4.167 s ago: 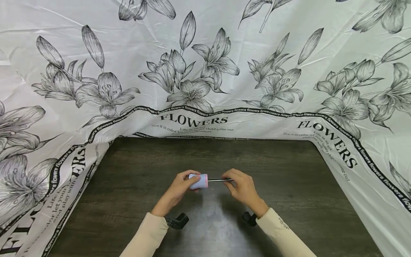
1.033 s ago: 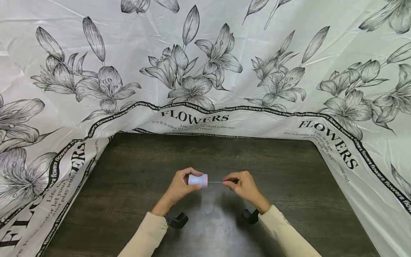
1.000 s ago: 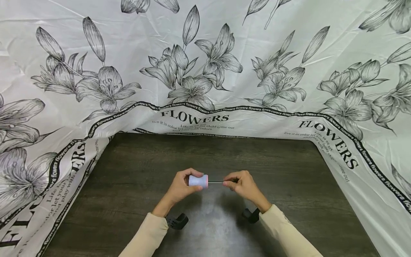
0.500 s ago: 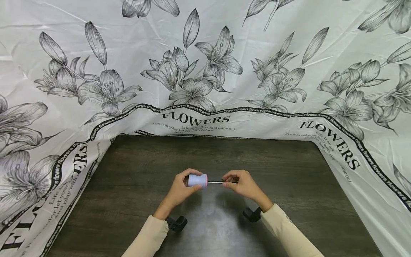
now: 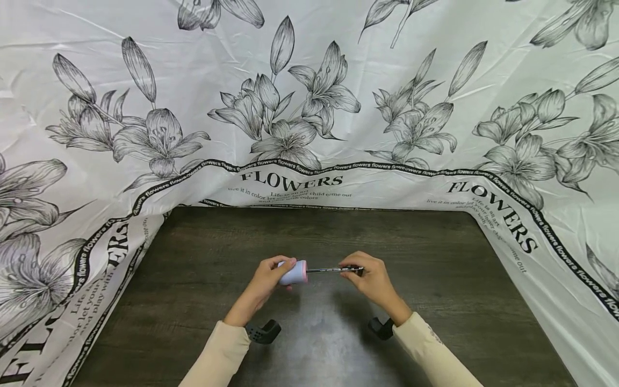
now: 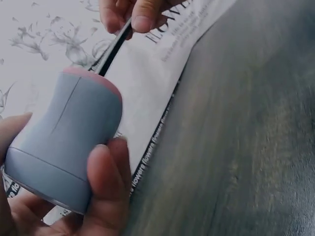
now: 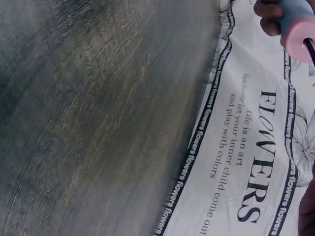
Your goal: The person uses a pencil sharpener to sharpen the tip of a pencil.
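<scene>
My left hand [image 5: 263, 280] grips a light blue, waisted pencil sharpener [image 5: 293, 273], its thumb over the top. A pink end face [image 7: 297, 43] with a round hole points toward my right hand [image 5: 371, 275]. The right thumb and fingers pinch a slim dark pencil [image 5: 325, 270], whose left end sits in that hole and is hidden inside. In the left wrist view the pencil [image 6: 114, 51] rises from the pink rim to the right fingertips [image 6: 142, 23]. Both things are held up over the table.
A dark wood-grain table [image 5: 309, 231] lies under the hands. White cloth [image 5: 396, 188] with printed flowers and lettering hangs behind and along both sides. Black wrist devices [image 5: 265, 332] stick out below the cream sleeves [image 5: 220, 352].
The left hand has shifted slightly left and turned, so the sharpener tilts and the thumb lies higher on it. More of the pencil shows between the hands; the right fingers sit farther back along it.
</scene>
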Tool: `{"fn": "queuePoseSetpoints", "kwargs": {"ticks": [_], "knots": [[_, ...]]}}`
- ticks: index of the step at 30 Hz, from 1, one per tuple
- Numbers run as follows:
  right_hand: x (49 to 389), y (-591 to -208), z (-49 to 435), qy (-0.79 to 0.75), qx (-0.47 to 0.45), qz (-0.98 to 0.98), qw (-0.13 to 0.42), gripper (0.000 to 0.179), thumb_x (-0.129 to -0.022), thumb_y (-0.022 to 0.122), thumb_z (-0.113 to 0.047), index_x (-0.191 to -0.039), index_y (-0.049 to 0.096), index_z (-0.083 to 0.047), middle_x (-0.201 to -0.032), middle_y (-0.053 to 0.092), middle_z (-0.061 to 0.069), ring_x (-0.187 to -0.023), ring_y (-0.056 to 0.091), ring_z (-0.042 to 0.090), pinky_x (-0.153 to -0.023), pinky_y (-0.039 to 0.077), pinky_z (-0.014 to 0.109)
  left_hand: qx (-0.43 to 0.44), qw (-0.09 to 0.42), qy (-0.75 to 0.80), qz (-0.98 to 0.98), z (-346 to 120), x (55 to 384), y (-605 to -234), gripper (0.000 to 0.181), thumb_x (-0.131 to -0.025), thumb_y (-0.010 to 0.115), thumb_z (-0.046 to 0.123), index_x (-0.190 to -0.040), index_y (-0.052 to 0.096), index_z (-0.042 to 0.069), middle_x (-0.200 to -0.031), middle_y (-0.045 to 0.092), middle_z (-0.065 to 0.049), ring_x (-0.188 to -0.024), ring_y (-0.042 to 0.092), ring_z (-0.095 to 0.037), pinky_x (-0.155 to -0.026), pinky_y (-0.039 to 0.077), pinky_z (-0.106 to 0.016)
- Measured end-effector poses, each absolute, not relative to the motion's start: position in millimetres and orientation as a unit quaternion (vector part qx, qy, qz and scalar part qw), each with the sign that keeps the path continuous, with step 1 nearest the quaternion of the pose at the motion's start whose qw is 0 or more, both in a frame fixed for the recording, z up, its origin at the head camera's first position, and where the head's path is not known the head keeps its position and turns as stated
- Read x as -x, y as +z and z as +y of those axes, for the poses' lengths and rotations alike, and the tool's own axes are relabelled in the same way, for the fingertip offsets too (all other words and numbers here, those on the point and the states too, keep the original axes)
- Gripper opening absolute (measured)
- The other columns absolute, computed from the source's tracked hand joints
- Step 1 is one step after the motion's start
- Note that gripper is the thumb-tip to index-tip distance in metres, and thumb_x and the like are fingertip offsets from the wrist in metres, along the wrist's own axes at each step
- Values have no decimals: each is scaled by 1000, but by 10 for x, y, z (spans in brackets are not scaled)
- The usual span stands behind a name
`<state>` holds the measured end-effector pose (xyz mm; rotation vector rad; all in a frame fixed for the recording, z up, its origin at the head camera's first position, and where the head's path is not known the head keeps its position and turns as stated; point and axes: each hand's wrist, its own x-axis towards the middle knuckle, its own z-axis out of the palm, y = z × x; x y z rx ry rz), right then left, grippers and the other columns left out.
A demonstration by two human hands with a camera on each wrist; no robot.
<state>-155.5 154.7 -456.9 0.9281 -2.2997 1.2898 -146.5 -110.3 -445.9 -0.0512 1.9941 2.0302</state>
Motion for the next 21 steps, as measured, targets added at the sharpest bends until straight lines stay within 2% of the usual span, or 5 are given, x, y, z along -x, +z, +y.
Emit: {"fn": "queuePoseSetpoints", "kwargs": {"ticks": [3, 7, 13, 17, 21], "knots": [[1526, -4559, 1541, 461, -332, -800, 192, 30, -68, 78, 8, -91, 72, -9, -89, 69, 6, -67, 61, 13, -57, 50, 22, 15, 187, 710, 679, -1121, 1458, -4437, 36, -97, 55, 28, -108, 60, -6, -89, 53, -8, -74, 57, -17, -60, 51, -25], [1479, -4495, 1534, 472, -340, -789, 201, 30, -64, 77, 16, -88, 71, -2, -85, 68, 13, -69, 63, 22, -58, 52, 27, -8, 220, 715, 663, -1151, 1435, -4383, 38, -98, 53, 28, -116, 56, -6, -95, 54, -9, -79, 62, -19, -63, 50, -23], [1488, -4511, 1546, 457, -366, -785, 203, 28, -66, 80, 10, -90, 72, -2, -87, 68, 8, -73, 65, 18, -64, 54, 24, -24, 228, 717, 658, -1163, 1430, -4320, 40, -97, 55, 22, -123, 50, -8, -105, 51, -13, -80, 63, -17, -66, 50, -22], [1532, -4582, 1545, 416, -406, -775, 248, 31, -62, 83, 4, -89, 72, -4, -85, 68, 4, -75, 65, 15, -70, 52, 17, -13, 227, 711, 666, -1153, 1431, -4308, 37, -97, 56, 21, -121, 53, -8, -103, 52, -14, -78, 65, -18, -64, 50, -21], [1555, -4589, 1532, 347, -431, -770, 318, 27, -62, 84, 0, -87, 73, -6, -82, 69, 4, -70, 63, 14, -65, 50, 18, -10, 225, 710, 668, -1142, 1428, -4298, 40, -96, 56, 21, -122, 52, -10, -100, 53, -13, -76, 66, -19, -62, 51, -21]]}}
